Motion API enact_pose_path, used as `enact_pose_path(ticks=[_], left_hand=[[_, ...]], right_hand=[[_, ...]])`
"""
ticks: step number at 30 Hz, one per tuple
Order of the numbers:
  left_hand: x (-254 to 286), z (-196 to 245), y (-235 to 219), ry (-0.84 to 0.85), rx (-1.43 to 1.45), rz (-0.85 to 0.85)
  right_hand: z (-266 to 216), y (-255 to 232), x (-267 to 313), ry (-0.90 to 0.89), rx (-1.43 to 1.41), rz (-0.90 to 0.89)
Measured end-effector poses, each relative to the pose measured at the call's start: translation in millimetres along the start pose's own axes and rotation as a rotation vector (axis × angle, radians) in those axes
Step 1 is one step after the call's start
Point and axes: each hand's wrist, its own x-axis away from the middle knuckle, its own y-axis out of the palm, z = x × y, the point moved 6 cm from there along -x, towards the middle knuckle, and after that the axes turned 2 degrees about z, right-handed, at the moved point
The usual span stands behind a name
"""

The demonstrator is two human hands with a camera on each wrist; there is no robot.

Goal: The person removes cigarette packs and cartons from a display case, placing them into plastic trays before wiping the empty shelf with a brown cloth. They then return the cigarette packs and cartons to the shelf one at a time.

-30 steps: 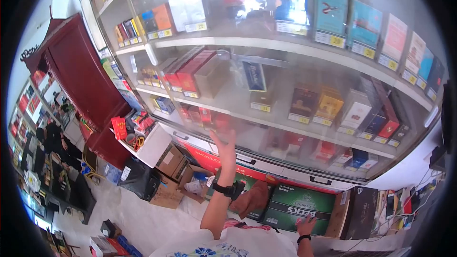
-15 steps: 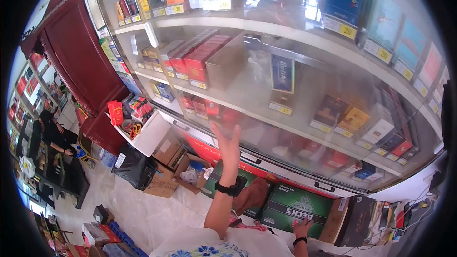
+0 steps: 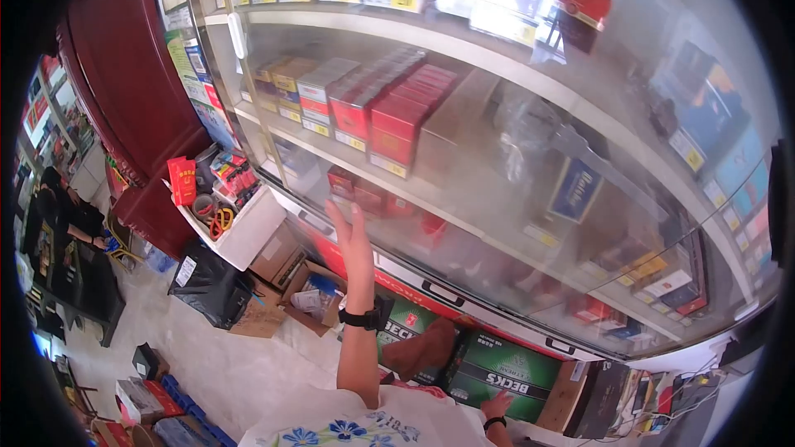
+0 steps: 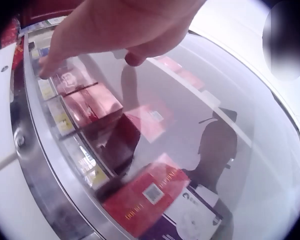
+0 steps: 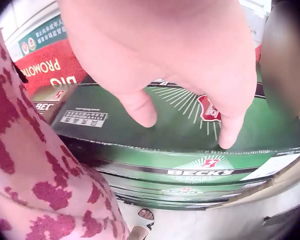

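One left hand [image 3: 357, 255] open, right fingers [image 5: 232, 129] apparently touching green carton [image 5: 182, 133]

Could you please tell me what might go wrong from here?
The left hand is close to the glass-fronted cabinet, so a careless push might jolt the packs inside. The right hand is spread at the top Beck's carton; leaning hard there could dent it or shift the stack. The black bag on the floor might trip someone.
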Motion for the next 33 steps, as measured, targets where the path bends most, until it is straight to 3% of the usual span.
enact_pose_path(ticks=[9,12,15,18,19,20,21,22,23,24,26,28,29,32,33], left_hand=[[-85.4,-0.8,-53.3,-0.005,-0.033,0.054],[-118.4,-16.9,-71.2,-0.006,-0.031,0.086],[-133.0,-26.8,-84.1,0.007,0.041,0.046],[-115.5,-28.1,-100.0,-0.09,0.03,-0.011],[-114.2,-33.5,-105.1,-0.048,-0.029,0.026],[-137.0,-81.6,-130.4,0.068,0.005,-0.061],[-150.0,-84.8,-132.5,0.197,-0.082,-0.089],[-160.5,-87.0,-134.9,0.329,-0.166,-0.105],[-146.3,-56.0,-119.4,0.274,-0.101,-0.08],[-126.1,-12.3,-85.5,0.101,-0.015,0.019],[-111.7,14.6,-62.2,0.197,-0.065,0.05],[-95.3,24.0,-48.2,0.307,-0.099,0.02],[-86.6,27.4,-43.8,0.341,-0.108,0.01],[-55.5,32.2,-30.3,0.385,-0.119,-0.03],[-43.2,33.5,-24.0,0.393,-0.125,-0.05]], right_hand=[[-40.3,15.8,22.9,0.138,-0.043,-0.03],[-49.8,14.0,27.2,0.228,-0.196,-0.022],[-37.8,47.7,-6.7,0.086,-0.134,-0.015],[-56.8,23.2,12.9,0.072,-0.384,0.046],[-84.9,-25.0,35.9,0.173,-0.597,0.068],[-89.8,-45.7,43.3,0.083,-0.574,0.428],[-93.7,-69.6,56.4,0.037,-0.484,0.718],[-110.8,-125.4,78.2,0.054,-0.623,0.786],[-121.1,-175.8,95.2,0.133,-0.837,0.85],[-125.1,-216.1,109.9,0.044,-0.749,1.026],[-147.9,-311.5,145.7,-0.117,-0.717,1.108],[-143.8,-366.1,152.3,-0.188,-0.44,1.325],[-147.7,-396.9,162.0,-0.233,-0.543,1.294],[-142.6,-484.2,183.2,-0.355,-0.423,1.487],[-128.1,-509.4,181.4,-0.42,-0.533,1.511]])
